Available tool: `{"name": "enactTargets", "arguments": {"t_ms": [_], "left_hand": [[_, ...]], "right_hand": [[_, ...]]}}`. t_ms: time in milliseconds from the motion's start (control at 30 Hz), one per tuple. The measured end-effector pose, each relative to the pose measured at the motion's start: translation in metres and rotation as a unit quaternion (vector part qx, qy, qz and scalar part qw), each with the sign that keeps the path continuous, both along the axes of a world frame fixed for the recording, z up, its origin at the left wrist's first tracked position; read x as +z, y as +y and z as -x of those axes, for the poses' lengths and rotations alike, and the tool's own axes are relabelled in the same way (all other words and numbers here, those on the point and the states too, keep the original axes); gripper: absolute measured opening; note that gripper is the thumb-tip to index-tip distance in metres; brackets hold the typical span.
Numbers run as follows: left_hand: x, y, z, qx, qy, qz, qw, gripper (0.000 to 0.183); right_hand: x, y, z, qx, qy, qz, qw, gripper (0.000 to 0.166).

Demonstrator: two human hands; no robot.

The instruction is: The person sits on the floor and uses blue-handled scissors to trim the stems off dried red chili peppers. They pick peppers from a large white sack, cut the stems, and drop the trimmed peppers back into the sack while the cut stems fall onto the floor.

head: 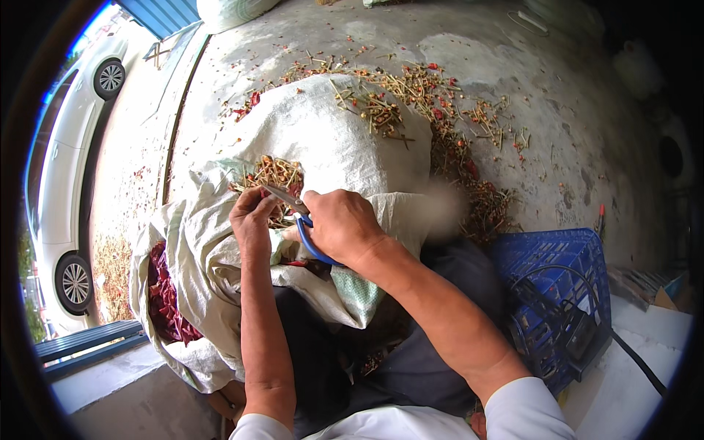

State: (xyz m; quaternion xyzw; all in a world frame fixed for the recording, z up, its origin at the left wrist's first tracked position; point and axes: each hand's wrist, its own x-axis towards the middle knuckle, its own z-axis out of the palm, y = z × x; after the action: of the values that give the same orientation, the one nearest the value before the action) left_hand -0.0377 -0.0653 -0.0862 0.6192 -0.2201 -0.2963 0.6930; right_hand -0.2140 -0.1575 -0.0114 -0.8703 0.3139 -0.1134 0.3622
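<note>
Blue-handled scissors (pixel 303 220) are in my right hand (pixel 344 223), their blades pointing up and left. The blade tips reach the fingertips of my left hand (pixel 253 212), which pinch a small dark red piece, seemingly a dried chili pepper (pixel 266 192). Both hands are above a large white woven sack (pixel 330 132) across my lap. Just beyond my fingers, a heap of dried chili stems (pixel 275 171) lies on the sack. More cut stems (pixel 380 113) rest on its far top. Dark red dried chilies (pixel 165 297) show in the sack's open fold at the left.
Stems and red bits (pixel 484 203) litter the concrete floor (pixel 550 165) beyond and right of the sack. A blue plastic crate (pixel 550 242) with a black device and cable (pixel 586 335) stands at my right. Outside at the left is a white car (pixel 63 176).
</note>
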Motion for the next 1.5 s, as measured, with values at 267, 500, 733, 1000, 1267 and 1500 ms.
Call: {"name": "enactTargets", "arguments": {"t_ms": [267, 500, 733, 1000, 1267, 1500], "left_hand": [[-0.001, 0.007, -0.010, -0.028, 0.089, 0.130, 0.987, 0.015], [0.000, 0.007, -0.006, -0.024, 0.114, 0.165, 0.979, 0.015], [-0.009, 0.014, -0.016, -0.025, 0.121, 0.091, 0.988, 0.023], [-0.002, 0.000, -0.022, -0.066, 0.172, 0.104, 0.977, 0.027], [-0.025, -0.031, -0.014, -0.030, -0.042, -0.208, 0.977, 0.037], [-0.068, -0.043, -0.016, -0.076, -0.423, -0.451, 0.782, 0.038]], "right_hand": [[-0.026, 0.000, -0.008, 0.032, -0.109, -0.285, 0.952, 0.072], [-0.001, 0.012, -0.002, 0.035, -0.276, -0.624, 0.730, 0.041], [0.028, -0.050, 0.005, -0.115, -0.537, -0.520, 0.655, 0.060], [0.018, -0.049, 0.005, -0.091, -0.478, -0.504, 0.714, 0.053], [0.019, -0.059, 0.013, -0.124, -0.528, -0.559, 0.627, 0.047], [0.020, -0.057, 0.015, -0.129, -0.520, -0.564, 0.629, 0.048]]}}
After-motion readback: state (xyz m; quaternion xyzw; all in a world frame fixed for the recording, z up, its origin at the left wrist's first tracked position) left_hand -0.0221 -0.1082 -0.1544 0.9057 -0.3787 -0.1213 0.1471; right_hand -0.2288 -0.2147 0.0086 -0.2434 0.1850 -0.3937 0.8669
